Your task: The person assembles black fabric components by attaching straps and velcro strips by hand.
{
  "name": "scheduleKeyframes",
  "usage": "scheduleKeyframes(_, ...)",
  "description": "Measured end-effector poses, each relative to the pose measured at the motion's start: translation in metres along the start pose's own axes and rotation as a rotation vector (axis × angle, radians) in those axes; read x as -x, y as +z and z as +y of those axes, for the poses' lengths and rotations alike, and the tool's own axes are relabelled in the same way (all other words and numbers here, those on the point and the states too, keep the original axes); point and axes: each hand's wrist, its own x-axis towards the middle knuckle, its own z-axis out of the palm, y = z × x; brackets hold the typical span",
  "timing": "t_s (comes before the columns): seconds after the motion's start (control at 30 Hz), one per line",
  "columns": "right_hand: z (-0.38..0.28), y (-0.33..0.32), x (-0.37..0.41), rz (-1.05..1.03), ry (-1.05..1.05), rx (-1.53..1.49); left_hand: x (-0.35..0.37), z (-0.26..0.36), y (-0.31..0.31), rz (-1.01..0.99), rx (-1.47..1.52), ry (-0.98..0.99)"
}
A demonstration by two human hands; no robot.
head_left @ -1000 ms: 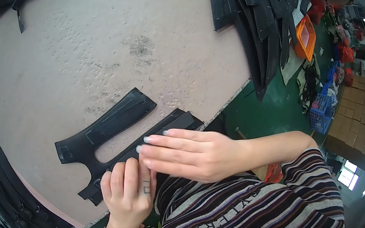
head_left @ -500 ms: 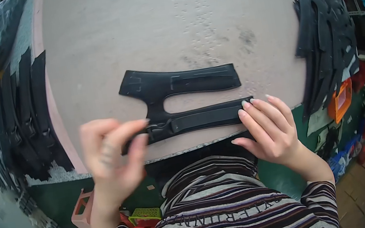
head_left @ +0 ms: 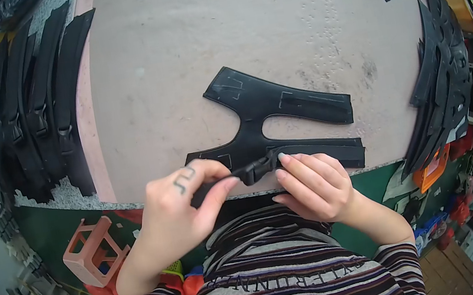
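Note:
A flat black H-shaped piece (head_left: pixel 252 127) with pale marked lines lies on the table, its lower edge near the table's front. Along its lower arm runs a black strap (head_left: pixel 322 152) with a plastic side-release buckle (head_left: pixel 253 171), which is lifted off the piece. My left hand (head_left: pixel 177 202) pinches the strap just left of the buckle between thumb and index finger. My right hand (head_left: pixel 320 186) is closed on the strap at the buckle's right side, fingertips on top and thumb below.
Black pieces with buckled straps (head_left: pixel 58 108) hang over the table's left edge. More black pieces (head_left: pixel 440 76) are piled along the right edge. Below the pale table (head_left: pixel 170 52) stand a pink stool (head_left: pixel 89 254) and an orange crate (head_left: pixel 433 171).
My left hand has come right and now grips the strap by the buckle. My right hand has slid from the strap's right end toward the buckle. The piece has turned clockwise, and the view has shifted.

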Motion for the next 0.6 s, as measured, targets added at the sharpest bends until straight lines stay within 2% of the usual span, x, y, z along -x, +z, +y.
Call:
scheduleKeyframes(0.23,-0.006,0.004,-0.012,-0.147,-0.008,0.148,-0.009,-0.008,0.001,0.065,-0.068,-0.085)
scheduleKeyframes(0.6,-0.004,0.008,-0.014,-0.101,-0.006,0.146,-0.013,-0.013,0.002,0.049,-0.059,-0.079)
